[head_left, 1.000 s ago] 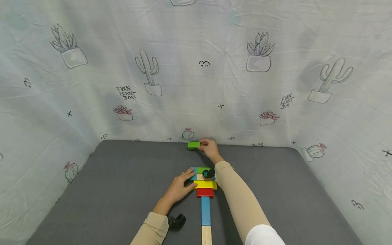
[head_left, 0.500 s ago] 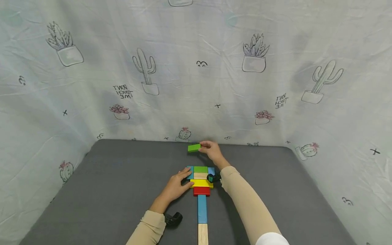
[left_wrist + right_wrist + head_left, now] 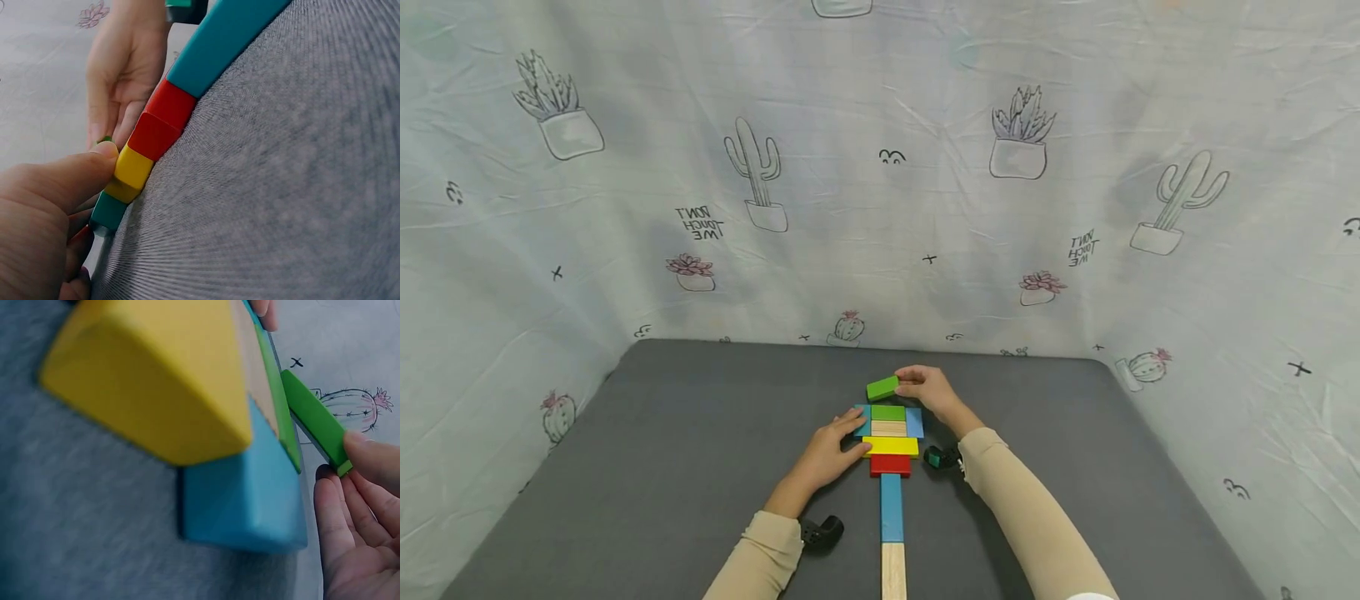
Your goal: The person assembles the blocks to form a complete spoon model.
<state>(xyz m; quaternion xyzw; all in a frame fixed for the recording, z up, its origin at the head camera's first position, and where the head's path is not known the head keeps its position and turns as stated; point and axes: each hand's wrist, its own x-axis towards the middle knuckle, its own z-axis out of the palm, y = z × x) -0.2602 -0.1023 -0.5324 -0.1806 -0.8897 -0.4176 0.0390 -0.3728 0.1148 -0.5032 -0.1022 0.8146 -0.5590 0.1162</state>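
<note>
My right hand (image 3: 931, 392) pinches a green block (image 3: 882, 388) by its right end, thumb against fingers. The block is tilted just beyond the far end of a layout of flat blocks. At that end a laid green block (image 3: 887, 412) and a plain wooden block (image 3: 888, 428) sit between a left blue block (image 3: 862, 423) and a right blue block (image 3: 914, 422). Nearer me is a yellow block (image 3: 891, 447). My left hand (image 3: 826, 454) rests at the layout's left side, its thumb touching the yellow block (image 3: 131, 172) and its fingers at the left blue block.
From the yellow block a red block (image 3: 891, 466), a long blue block (image 3: 891, 508) and a long plain wooden block (image 3: 893, 571) run toward me on the grey table (image 3: 715, 433). A cactus-print cloth (image 3: 850, 208) hangs behind. Each wrist wears a black camera (image 3: 822, 533).
My right hand has brought the green block nearer to me, from the table's back edge to close above the layout's far end. My left hand stays at the blocks.
</note>
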